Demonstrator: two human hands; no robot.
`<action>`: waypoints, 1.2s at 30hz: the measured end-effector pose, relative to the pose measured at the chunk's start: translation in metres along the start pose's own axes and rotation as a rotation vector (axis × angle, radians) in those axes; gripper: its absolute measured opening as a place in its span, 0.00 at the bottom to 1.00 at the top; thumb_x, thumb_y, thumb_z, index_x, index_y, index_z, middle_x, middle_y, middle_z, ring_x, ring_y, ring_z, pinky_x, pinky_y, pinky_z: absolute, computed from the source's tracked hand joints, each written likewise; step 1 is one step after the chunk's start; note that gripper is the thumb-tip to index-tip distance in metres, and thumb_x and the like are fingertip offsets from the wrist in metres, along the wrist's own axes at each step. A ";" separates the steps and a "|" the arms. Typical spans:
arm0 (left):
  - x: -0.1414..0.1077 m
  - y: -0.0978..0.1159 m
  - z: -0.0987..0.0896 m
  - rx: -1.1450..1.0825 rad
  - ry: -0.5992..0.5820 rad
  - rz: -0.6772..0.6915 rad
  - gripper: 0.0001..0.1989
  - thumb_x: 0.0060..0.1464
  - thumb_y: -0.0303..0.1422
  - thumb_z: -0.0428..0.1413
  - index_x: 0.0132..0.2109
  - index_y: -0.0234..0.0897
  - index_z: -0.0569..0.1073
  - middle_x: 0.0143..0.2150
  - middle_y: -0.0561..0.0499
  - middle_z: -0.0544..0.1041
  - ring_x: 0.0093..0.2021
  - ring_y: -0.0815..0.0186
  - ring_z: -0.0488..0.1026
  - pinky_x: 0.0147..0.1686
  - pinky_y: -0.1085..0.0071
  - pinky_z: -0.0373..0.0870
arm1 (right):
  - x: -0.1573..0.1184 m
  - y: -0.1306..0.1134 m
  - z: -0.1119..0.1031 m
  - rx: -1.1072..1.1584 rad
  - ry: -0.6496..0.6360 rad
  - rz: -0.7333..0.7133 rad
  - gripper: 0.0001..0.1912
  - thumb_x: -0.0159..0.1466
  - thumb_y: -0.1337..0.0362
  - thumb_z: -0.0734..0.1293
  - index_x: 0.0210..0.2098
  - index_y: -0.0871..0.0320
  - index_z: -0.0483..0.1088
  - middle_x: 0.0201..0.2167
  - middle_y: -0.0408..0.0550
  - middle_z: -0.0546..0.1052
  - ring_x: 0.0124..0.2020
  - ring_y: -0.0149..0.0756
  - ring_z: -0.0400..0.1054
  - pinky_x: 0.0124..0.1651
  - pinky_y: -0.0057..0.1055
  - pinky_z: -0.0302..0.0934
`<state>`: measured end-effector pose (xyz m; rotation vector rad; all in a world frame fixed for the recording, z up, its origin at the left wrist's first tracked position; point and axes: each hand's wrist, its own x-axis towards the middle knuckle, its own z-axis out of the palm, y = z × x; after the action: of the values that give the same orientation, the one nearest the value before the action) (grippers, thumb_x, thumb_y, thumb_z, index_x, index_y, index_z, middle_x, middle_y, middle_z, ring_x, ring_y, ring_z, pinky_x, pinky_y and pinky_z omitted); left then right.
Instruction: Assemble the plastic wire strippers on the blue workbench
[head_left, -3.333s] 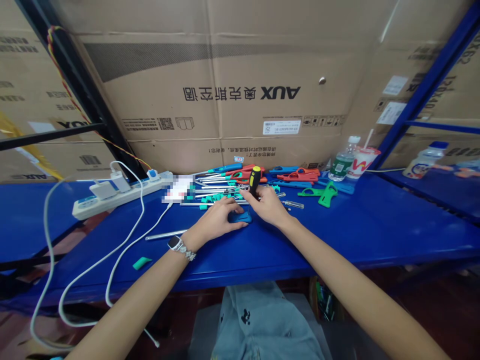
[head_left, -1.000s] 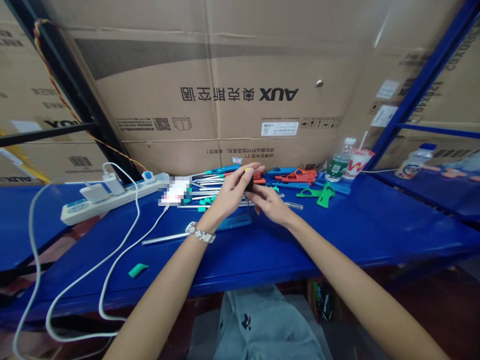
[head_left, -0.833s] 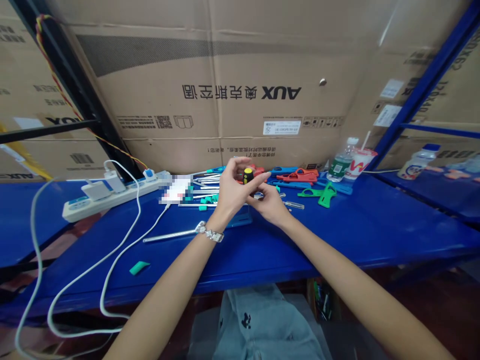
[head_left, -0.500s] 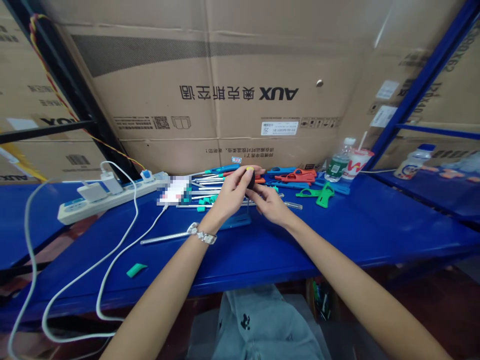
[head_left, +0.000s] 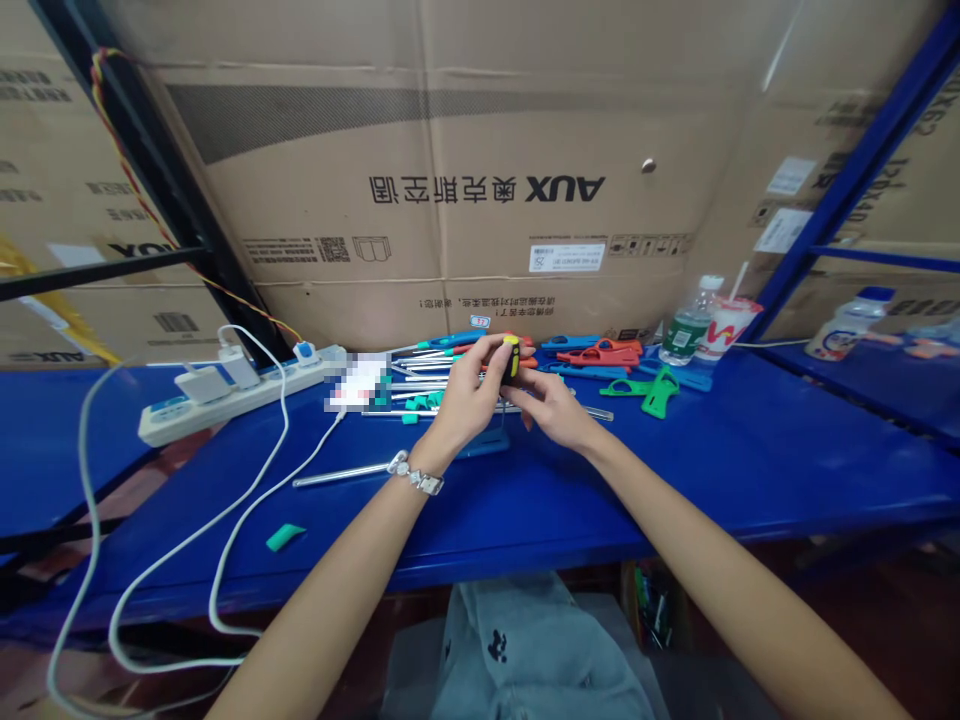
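Upright between my hands is a screwdriver (head_left: 511, 362) with a black and yellow handle, its thin shaft pointing down. My left hand (head_left: 476, 390) is closed around the handle from the left. From the other side my right hand (head_left: 551, 405) has its fingers pinched at the handle's lower end, partly hidden. Under the shaft a blue plastic piece (head_left: 484, 443) lies on the blue table (head_left: 600, 510); whether the tip touches it cannot be made out. Behind my hands lie several metal rods (head_left: 431, 362) and small green plastic pieces (head_left: 424, 402).
Red clip-shaped parts (head_left: 600, 355) and green ones (head_left: 660, 392) lie to the right, near a water bottle (head_left: 686, 330), a cup (head_left: 727, 330) and a milk bottle (head_left: 847, 325). At left are a power strip (head_left: 225, 400), white cables (head_left: 281, 420) and a green piece (head_left: 285, 537).
More yellow shows on the screwdriver's handle, so it has turned in my left hand. The whole view has shifted slightly; the things on the table lie as before.
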<state>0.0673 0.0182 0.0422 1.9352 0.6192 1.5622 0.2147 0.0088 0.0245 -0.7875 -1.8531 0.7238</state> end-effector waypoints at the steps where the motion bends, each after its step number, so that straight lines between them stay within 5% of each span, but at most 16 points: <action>1: 0.000 0.000 0.000 0.002 0.000 -0.013 0.13 0.70 0.43 0.51 0.48 0.40 0.74 0.46 0.44 0.82 0.47 0.62 0.80 0.49 0.63 0.75 | 0.000 0.000 -0.001 -0.001 -0.013 0.013 0.17 0.65 0.48 0.66 0.34 0.57 0.73 0.30 0.46 0.74 0.35 0.40 0.68 0.39 0.35 0.63; 7: 0.001 0.004 0.011 0.006 0.283 -0.042 0.19 0.49 0.42 0.71 0.40 0.39 0.71 0.36 0.50 0.80 0.38 0.64 0.79 0.42 0.66 0.75 | 0.004 0.013 0.012 -0.141 0.221 0.053 0.16 0.54 0.54 0.73 0.26 0.55 0.63 0.24 0.40 0.68 0.26 0.32 0.59 0.30 0.31 0.55; 10: 0.001 0.006 0.009 -0.024 0.198 -0.038 0.13 0.57 0.41 0.65 0.40 0.39 0.72 0.37 0.48 0.81 0.40 0.63 0.80 0.43 0.66 0.75 | 0.004 0.011 0.013 -0.149 0.240 0.051 0.15 0.55 0.54 0.74 0.29 0.55 0.66 0.26 0.42 0.70 0.27 0.34 0.62 0.31 0.32 0.56; 15: 0.000 0.004 -0.003 -0.038 -0.057 -0.063 0.16 0.69 0.45 0.50 0.47 0.39 0.75 0.48 0.43 0.82 0.52 0.59 0.79 0.52 0.62 0.74 | 0.002 -0.001 0.000 0.020 -0.015 0.033 0.18 0.65 0.47 0.67 0.35 0.56 0.74 0.27 0.45 0.74 0.29 0.37 0.67 0.32 0.34 0.62; 22: 0.003 0.001 0.005 -0.028 0.169 -0.099 0.17 0.53 0.43 0.67 0.43 0.38 0.73 0.39 0.47 0.81 0.40 0.61 0.80 0.44 0.65 0.76 | 0.008 0.015 0.007 -0.015 0.111 0.049 0.20 0.56 0.48 0.74 0.27 0.55 0.66 0.25 0.43 0.70 0.29 0.36 0.64 0.34 0.35 0.62; 25: 0.003 0.004 0.007 -0.056 0.063 -0.091 0.13 0.61 0.43 0.60 0.42 0.37 0.75 0.40 0.46 0.82 0.42 0.61 0.80 0.45 0.65 0.76 | 0.008 0.016 0.010 -0.021 0.147 0.039 0.18 0.56 0.50 0.75 0.31 0.56 0.68 0.28 0.43 0.71 0.31 0.37 0.66 0.37 0.35 0.63; 29: 0.002 0.005 0.001 -0.028 -0.069 -0.084 0.15 0.68 0.43 0.51 0.50 0.38 0.75 0.48 0.43 0.82 0.49 0.59 0.79 0.50 0.62 0.75 | 0.002 0.005 0.003 0.050 -0.023 0.042 0.17 0.64 0.49 0.70 0.37 0.57 0.73 0.30 0.46 0.75 0.33 0.39 0.70 0.39 0.37 0.66; 32: -0.001 0.000 -0.010 0.058 -0.049 -0.105 0.16 0.69 0.45 0.49 0.51 0.41 0.74 0.51 0.43 0.80 0.53 0.56 0.77 0.52 0.59 0.74 | 0.002 0.002 -0.003 0.058 -0.056 0.071 0.18 0.64 0.48 0.70 0.34 0.57 0.75 0.29 0.46 0.77 0.36 0.41 0.73 0.44 0.39 0.67; 36: -0.015 -0.010 -0.034 0.329 -0.081 -0.107 0.11 0.66 0.39 0.51 0.42 0.39 0.76 0.42 0.45 0.80 0.44 0.56 0.77 0.47 0.57 0.73 | 0.006 0.007 -0.005 0.062 -0.021 0.066 0.18 0.60 0.48 0.73 0.35 0.57 0.76 0.33 0.47 0.80 0.39 0.42 0.74 0.48 0.43 0.67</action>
<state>0.0306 0.0200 0.0299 2.1493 0.9787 1.3754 0.2188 0.0184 0.0243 -0.8070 -1.8213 0.8305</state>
